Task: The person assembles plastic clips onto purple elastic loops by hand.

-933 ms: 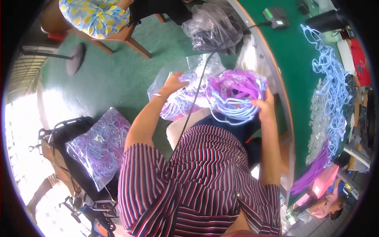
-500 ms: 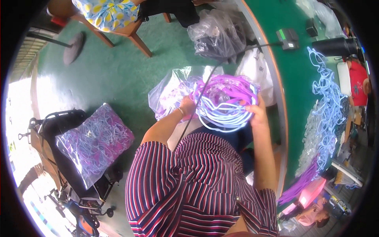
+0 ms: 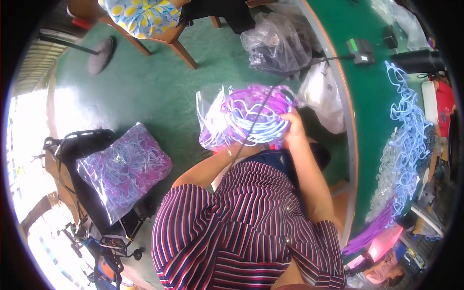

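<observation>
In front of my lap is a looped bundle of light-blue and purple cords. My right hand is closed on its right side, with the thumb over the cords. My left forearm reaches under the bundle's near left side; the fingers of my left hand are hidden behind the cords. Against the bundle's left side is a clear plastic bag with some purple and blue inside. A thin black cable crosses in front of the bundle.
A filled clear bag of blue and purple cords rests on a black cart at left. On the green table at right lie blue cords and purple strands. Plastic bags stand beside the table; a person sits on a wooden chair.
The bundle has moved left over the plastic bag and turned, carried by my hands. My left hand has slipped beneath it out of sight. The whole view has shifted slightly right.
</observation>
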`<state>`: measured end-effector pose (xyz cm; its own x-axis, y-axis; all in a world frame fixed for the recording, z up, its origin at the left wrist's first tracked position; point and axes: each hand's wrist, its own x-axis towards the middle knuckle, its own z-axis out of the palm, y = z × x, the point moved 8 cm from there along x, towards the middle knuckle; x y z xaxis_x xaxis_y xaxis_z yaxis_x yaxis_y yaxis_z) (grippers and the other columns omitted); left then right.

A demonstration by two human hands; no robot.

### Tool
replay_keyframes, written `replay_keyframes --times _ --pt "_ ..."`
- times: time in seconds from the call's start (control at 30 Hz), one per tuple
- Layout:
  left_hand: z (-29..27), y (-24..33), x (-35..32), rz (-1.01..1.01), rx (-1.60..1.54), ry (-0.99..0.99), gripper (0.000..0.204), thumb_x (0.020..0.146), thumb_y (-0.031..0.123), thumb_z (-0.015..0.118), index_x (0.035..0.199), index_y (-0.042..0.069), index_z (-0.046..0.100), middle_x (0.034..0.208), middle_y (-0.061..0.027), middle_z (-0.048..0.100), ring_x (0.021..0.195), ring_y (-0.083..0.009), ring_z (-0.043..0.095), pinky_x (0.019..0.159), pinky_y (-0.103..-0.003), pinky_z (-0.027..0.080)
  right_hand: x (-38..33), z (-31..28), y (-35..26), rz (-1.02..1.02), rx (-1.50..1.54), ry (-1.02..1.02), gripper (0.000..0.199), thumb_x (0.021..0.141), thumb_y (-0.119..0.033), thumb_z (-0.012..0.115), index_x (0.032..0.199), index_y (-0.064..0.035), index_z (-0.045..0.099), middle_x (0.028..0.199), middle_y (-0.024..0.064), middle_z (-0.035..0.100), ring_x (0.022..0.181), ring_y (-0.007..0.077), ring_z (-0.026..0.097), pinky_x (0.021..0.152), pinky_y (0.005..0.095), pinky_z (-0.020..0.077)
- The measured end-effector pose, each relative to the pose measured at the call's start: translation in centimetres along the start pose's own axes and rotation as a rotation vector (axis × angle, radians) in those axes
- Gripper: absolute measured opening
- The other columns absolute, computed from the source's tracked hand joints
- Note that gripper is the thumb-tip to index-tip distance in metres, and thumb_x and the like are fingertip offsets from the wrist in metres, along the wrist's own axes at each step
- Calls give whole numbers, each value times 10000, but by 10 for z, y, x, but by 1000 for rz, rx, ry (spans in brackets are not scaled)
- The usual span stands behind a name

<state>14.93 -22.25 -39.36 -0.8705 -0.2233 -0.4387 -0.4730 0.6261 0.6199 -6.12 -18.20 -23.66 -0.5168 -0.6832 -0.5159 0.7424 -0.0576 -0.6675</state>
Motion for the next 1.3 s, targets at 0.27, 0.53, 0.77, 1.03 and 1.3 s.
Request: replay_keyframes --times 0.27,0.53,0.77,1.03,1.3 --pt "-97 78 -63 -88 91 35 290 755 199 579 1022 84 579 930 -171 621 959 -340 565 839 -414 437 -11 -19 14 -13 -19 117 442 614 29 574 1054 13 545 899 89 594 809 218 587 743 322 479" --pt "-107 84 -90 -59 71 56 234 864 227 488 1042 102 574 930 -163 628 888 -328 601 779 -400 468 -32 -28 6 -107 31 137 360 576 18 587 935 -19 602 822 40 608 752 169 574 699 283 444" --pt "-91 124 -109 -137 -176 -137 267 881 227 483 1094 102 581 974 -166 623 902 -274 608 795 -342 463 -53 -45 1 -141 -3 64 395 569 7 611 963 -4 578 798 49 600 715 155 562 677 286 450" --pt "-55 150 -142 -219 -187 -61 268 875 222 498 1088 82 579 957 -155 629 888 -256 609 786 -337 464 -85 -39 -11 -175 -94 -21 435 563 5 639 985 35 537 871 107 591 772 196 572 706 304 464" --pt "-49 135 -176 -254 -216 59 271 868 216 514 1081 62 578 939 -144 636 875 -239 610 776 -332 465 -97 -28 -7 -202 -204 95 488 521 -22 658 984 54 525 886 122 586 795 211 563 711 307 448"
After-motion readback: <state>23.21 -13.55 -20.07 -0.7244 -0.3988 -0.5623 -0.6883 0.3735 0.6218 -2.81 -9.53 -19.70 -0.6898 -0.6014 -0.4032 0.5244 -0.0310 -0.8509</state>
